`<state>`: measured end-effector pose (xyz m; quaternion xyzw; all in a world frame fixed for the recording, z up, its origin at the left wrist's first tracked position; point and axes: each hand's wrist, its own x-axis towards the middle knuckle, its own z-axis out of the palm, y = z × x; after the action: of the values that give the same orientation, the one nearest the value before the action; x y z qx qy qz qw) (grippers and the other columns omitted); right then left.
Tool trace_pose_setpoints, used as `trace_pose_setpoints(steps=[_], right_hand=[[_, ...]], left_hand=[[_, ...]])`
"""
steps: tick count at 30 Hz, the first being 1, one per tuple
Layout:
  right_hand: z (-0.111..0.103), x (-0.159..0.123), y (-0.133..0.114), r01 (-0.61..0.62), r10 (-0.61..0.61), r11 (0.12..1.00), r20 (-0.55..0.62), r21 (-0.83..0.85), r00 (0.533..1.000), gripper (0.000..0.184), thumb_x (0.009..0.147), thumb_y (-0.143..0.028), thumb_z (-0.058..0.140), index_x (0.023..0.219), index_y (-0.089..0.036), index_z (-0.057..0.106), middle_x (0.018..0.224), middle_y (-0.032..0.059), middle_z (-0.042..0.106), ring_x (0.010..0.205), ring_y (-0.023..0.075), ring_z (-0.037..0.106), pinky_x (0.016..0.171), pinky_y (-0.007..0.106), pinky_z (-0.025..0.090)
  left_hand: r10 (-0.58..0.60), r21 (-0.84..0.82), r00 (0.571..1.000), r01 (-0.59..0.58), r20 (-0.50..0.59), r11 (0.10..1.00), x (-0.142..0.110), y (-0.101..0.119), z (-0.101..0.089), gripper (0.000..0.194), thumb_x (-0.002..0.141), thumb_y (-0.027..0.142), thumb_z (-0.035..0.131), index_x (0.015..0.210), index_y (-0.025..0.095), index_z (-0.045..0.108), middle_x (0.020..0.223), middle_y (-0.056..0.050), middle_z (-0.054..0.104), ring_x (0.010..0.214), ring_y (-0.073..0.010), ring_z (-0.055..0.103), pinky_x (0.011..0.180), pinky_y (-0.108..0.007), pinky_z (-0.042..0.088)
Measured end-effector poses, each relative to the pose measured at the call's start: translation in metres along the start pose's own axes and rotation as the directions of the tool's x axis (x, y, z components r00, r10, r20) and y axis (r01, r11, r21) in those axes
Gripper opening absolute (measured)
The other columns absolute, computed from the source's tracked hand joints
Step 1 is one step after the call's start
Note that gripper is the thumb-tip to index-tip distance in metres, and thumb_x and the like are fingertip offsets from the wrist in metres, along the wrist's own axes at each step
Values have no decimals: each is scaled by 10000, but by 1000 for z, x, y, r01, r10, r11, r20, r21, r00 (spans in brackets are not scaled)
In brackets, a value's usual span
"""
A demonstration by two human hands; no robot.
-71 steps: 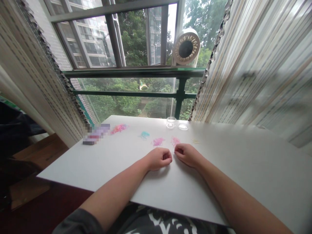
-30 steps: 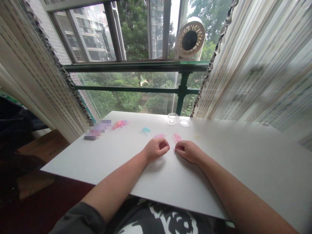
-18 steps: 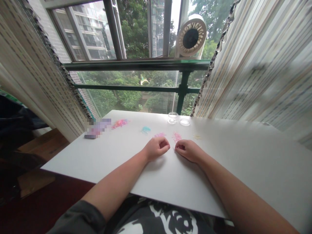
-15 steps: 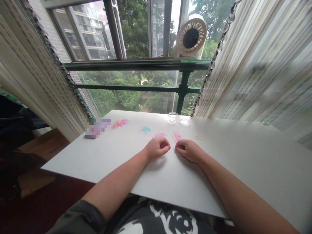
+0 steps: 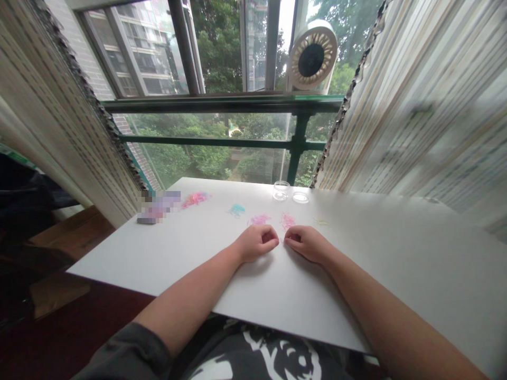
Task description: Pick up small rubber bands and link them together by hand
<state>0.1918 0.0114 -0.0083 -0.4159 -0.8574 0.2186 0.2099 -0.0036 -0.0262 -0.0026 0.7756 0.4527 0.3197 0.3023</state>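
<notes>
My left hand (image 5: 257,243) is closed in a pinch just above the white table (image 5: 190,253). Facing it across a narrow gap, my right hand (image 5: 307,243) also pinches thumb against forefinger. A faint, thin bit shows at the right fingertips, too small to name. Beyond the left hand lies a purple-pink pile (image 5: 259,218) of thin, tangled pieces that look like tiny rubber bands. Similar piles lie nearby: a pink one (image 5: 287,220) behind the gap between the hands, a turquoise one (image 5: 236,210) farther left, and a sparse yellow one (image 5: 321,221) to the right.
A clear round jar (image 5: 281,191) stands at the table's far edge, with a clear lid (image 5: 300,198) beside it. Toward the left lie a mixed-colour pile (image 5: 195,199) and a blurred-out purple item (image 5: 159,207). A white fan (image 5: 312,55) stands before the window.
My left hand has shifted slightly right, narrowing the gap to the right hand. My right hand has stayed nearly in place, still pinching.
</notes>
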Motion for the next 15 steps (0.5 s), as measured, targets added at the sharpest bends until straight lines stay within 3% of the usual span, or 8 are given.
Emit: trace_pose_setpoints(steps=[15], right_hand=[[1,0,2,4,-4,1000,-7,-1,1000,139,727,-239,517,705,-169,635,546,-24,508,518,98,410,498,209,293]], left_hand=[[-1,-1,1000,1,20,1000,0,2,-1,148,741,274,533,754,142,597,599,19,523,536,-74,437,510,-191,348]])
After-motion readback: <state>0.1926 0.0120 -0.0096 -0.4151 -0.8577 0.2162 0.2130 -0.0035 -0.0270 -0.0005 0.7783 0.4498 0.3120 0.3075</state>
